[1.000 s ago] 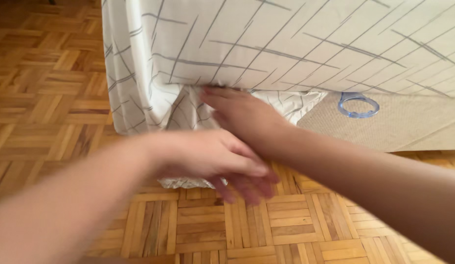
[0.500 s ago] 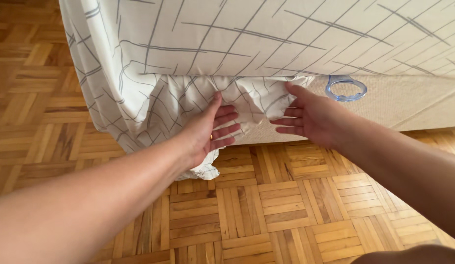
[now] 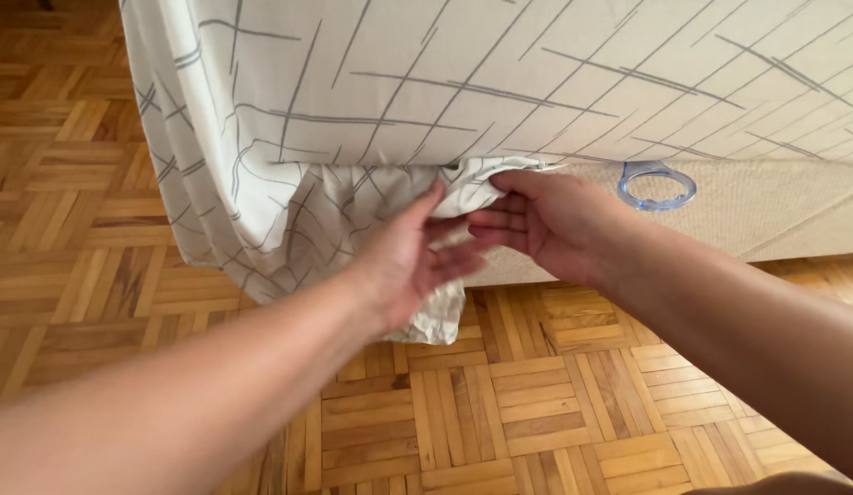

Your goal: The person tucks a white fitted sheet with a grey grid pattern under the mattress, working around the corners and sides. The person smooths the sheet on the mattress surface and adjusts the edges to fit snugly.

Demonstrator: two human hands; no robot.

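Reaching in from the lower left, my left hand [image 3: 408,261] stretches forward at the end of a long bare forearm, palm turned toward the bed, fingers [image 3: 459,261] spread and nearly straight, laid against the loose bunch of the white sheet [image 3: 289,110] with thin grey lines. From the lower right my right hand [image 3: 546,220] comes in to meet it, wrist bent, its thumb on top and its fingers curled underneath, pinching a fold of that same sheet right at the seam under the mattress edge. My left fingers are open and hold nothing that I can make out; they press flat on the cloth, their tips just short of my right fingertips. My right fingers are closed on the fold. The sheet covers the side of the mattress above both hands, then hangs slack at the bed's corner on the left, a crumpled tail [image 3: 436,321] dropping below my left hand to the floor. To the right of my right hand the beige woven bed base [image 3: 775,211] shows bare, and a clear bluish plastic ring [image 3: 657,184] lies against it just under the sheet's edge, near my right wrist but apart from it. Wooden parquet floor [image 3: 537,412] lies beneath both arms
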